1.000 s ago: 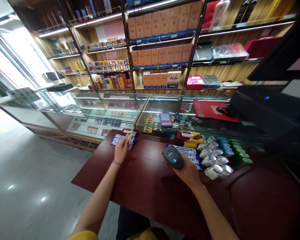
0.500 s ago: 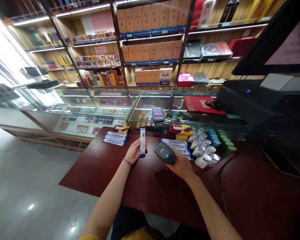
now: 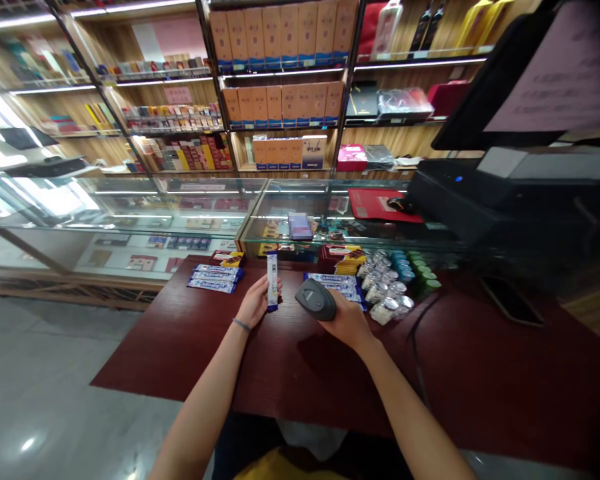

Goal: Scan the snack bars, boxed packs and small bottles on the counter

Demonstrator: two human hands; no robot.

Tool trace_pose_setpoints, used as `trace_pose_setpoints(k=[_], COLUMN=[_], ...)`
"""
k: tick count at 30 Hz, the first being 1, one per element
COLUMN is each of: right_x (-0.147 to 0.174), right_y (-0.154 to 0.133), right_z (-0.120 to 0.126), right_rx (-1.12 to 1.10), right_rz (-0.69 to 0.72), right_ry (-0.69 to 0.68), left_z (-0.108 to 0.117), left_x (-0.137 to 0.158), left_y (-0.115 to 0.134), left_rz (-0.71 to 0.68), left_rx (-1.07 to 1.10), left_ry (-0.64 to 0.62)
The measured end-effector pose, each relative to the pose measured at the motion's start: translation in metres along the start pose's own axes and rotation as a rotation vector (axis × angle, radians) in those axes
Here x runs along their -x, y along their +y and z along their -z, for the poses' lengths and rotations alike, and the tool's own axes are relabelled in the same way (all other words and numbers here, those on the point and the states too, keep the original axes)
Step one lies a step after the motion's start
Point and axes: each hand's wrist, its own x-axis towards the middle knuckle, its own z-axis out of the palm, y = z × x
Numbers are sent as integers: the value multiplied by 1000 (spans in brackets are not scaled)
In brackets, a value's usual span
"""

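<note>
My left hand (image 3: 253, 302) grips a slim blue-and-white snack packet (image 3: 273, 283) upright, its barcode side turned toward me. Closed around the handle of a dark barcode scanner (image 3: 316, 300) is my right hand (image 3: 349, 321); the scanner's head points left at the packet, a short gap apart. Similar packets (image 3: 213, 279) lie in a small pile to the left, with a chocolate box (image 3: 227, 258) behind them. More blue packets (image 3: 336, 285) are partly hidden behind the scanner. Behind those sits a stack of chocolate boxes (image 3: 341, 259).
Small lidded jars (image 3: 384, 293) stand in rows on the right, beside blue and green containers (image 3: 423, 270). A phone (image 3: 511, 300) and a cable (image 3: 417, 343) lie on the dark red table (image 3: 180, 353). Beyond is a glass display case (image 3: 195, 207); a monitor (image 3: 525, 80) looms at the right.
The view has shifted, so everything appears a little further left. The packet and scanner keep nearly the same positions relative to each other. The blue light on the scanner no longer shows.
</note>
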Motion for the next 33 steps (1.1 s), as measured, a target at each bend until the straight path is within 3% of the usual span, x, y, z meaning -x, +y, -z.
trace_pose_setpoints(k=[4, 8, 11, 14, 23, 33], right_x=[2, 15, 30, 44, 77, 80], right_y=[4, 16, 27, 36, 61, 66], right_z=[17, 36, 50, 61, 80, 81], right_rx=[12, 57, 90, 138, 206, 251], right_rz=[-10, -62, -140, -212, -298, -302], right_ry=[103, 199, 241, 278, 319, 334], left_z=[-16, -43, -64, -82, -116, -122], left_x=[-3, -8, -14, -21, -34, -34], left_y=[0, -3, -10, -25, -65, -72], left_rz=[-181, -420, -576, -681, -761, -768], left_rx=[-229, -719, -1054, -1246, -1351, -1393], left_ry=[-20, -61, -151, -254, -405, -404])
